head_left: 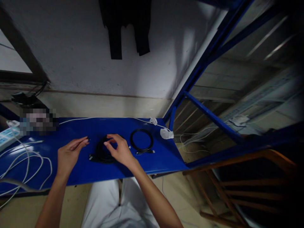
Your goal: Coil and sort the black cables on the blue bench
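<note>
Our forearms (154,193) nearest | left hand (70,153) pinching dark tip (89,139) | right hand (121,150) parted over black cable coil (99,152) | we judge it light, springy; grip one side

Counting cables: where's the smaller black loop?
Head view: the smaller black loop lies on the blue table, right of the right hand and left of a crumpled white wad.

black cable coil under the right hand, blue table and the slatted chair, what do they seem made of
Black cable coil: probably flexible plastic or rubber, going by its smooth, dark loops; dim light hides the finish.
Blue table: glossy paint or coating, with pale reflections at its left end; metal or board underneath, can't tell.
Slatted chair: likely wood, perhaps varnished, given its orange-brown rails.
</note>
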Demonstrator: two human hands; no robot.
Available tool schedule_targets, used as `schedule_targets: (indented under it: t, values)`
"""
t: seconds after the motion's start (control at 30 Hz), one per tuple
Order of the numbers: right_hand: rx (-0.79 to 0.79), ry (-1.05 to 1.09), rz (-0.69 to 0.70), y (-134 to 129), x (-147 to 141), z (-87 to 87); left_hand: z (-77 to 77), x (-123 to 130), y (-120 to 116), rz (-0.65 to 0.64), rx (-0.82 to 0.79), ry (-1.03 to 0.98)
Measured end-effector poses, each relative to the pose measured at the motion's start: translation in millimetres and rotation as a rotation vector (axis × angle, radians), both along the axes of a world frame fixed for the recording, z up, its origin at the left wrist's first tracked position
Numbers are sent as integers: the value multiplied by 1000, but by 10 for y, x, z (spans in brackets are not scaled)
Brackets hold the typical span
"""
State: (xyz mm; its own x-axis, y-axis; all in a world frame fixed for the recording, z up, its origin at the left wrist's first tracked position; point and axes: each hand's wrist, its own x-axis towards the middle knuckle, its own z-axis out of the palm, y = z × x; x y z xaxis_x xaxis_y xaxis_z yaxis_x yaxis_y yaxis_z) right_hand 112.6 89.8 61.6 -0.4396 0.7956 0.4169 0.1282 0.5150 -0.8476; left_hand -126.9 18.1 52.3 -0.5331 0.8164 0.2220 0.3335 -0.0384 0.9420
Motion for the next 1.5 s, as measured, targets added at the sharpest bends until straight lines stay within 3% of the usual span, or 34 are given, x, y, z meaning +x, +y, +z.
schedule_targets:
  t: [0.1, 0.23, 0.4, 0.57, 0.73, 0.87, 1.13, 1.23, 1.33, 1.5]
  values:
    - [-179, 109, 119, 241, -490, -79, 65, 130, 70, -19, 7, -65]
    - [-334, 172, 266, 459, -738, -220, 46, 99, 192, -56, 12, -148]
    - [-337, 164, 192, 631, -705, -318, -55, 19, 425, -116, 7, -234]
    - [-320, 151, 171, 887, -703, -418, -149, 26, 804, -153, 6, -193]
    - [-266, 104, 156, 1201, -618, -477, -197, 11, 1090, -332, -41, -309]
    - [-245, 70, 128, 1380, -487, -505, -248, 23, 1160, -448, -68, -421]
    - [-192, -103, -114, 1580, -181, -576, -264, -3, 1080, -314, -31, -317]
    - [-174, -151, -155, 1575, -65, -569, -227, 1, 986, -293, -40, -269]
    - [-134, -183, -187, 1411, 39, -471, -168, 65, 862, -280, -52, -228]
    - [-33, -48, -141, 681, 203, -175, -18, 366, 560, -241, 18, -189]
